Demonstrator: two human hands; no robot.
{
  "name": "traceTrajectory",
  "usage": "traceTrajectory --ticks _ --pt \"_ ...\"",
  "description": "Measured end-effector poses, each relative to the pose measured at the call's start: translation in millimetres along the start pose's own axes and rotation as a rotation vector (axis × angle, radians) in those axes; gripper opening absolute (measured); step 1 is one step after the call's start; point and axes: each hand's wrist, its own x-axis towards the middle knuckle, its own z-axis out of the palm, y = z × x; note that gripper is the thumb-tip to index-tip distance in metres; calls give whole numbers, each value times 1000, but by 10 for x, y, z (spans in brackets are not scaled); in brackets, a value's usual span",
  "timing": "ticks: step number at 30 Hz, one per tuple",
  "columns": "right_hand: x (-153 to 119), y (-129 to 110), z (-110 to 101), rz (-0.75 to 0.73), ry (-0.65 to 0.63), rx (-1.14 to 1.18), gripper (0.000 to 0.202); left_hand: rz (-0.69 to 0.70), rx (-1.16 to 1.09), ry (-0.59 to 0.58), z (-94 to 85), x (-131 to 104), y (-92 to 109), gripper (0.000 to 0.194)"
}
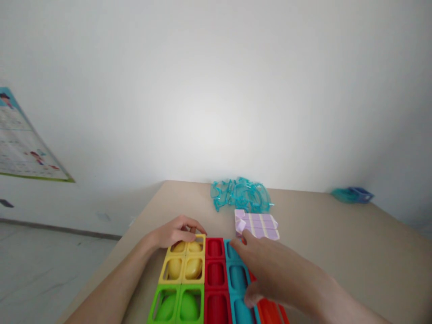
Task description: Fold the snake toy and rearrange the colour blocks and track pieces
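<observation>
Perhaps to keep them aligned on the worktop (324,243), the left hand (176,231) rests on the yellow blocks (184,266), its grip uncertain, while the right hand (265,261) spreads, unclenched, over the blue blocks (238,278).

Single head-worn view, facing forward and down; tabletop (337,243) close below, wall (202,108) ahead.

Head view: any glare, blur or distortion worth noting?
In the head view, the plain white wall has a bright patch mid-frame, dimming towards the right edge; also in the head view, the text on the flat printed poster with a green lower border is too soft to read; the head view looks wide-angle, probably stretching the bare right forearm near the bottom edge.
</observation>
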Motion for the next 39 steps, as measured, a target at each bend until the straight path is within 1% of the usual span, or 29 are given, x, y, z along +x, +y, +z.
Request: traceTrajectory --ticks 4,6,9,12,16,18,20,22,24,26,29,32,35,37,38,39 --pt "25 41 44 -22 87 -16 55 -23 -58 -118 -130 -66 -51 48" --pt "47 48 56 -26 116 -14 53 -56 -88 -148 -169 -99 -82 50" --pt "80 38 43 -31 108 20 50 -106 -104 -158 -175 -121 -116 45" --pt "94 21 23 -24 93 47 46 -120 -126 -155 -154 -117 -134 38" --pt "97 18 52 -93 138 33 45 -129 -152 -201 -157 -120 -144 36" --pt "101 6 76 -131 152 19 44 -152 -164 -255 -177 -132 -149 36" --pt "109 -23 93 -161 156 8 42 -192 -180 -335 -199 -147 -155 38" --pt "128 -61 105 -182 152 -2 40 -235 -200 -416 -219 -165 -165 45" --pt "168 -84 127 -194 157 -3 40 -265 -212 -461 -236 -185 -176 53" --pt "236 -77 168 -205 194 5 42 -287 -211 -455 -251 -207 -183 54" --pt "373 -18 248 -197 305 29 38 -324 -196 -400 -276 -238 -171 57" --pt "462 23 282 -84 388 16 26 -333 -199 -357 -295 -260 -140 59" --pt "403 -51 262 49 431 24 19 -343 -169 -324 -288 -266 -118 46" --pt "302 -178 289 72 438 88 26 -330 -169 -291 -263 -260 -112 40" --pt "254 -256 338 49 440 127 37 -316 -183 -275 -247 -255 -109 40" --pt "218 -339 416 -6 436 156 50 -301 -203 -262 -230 -250 -103 42"
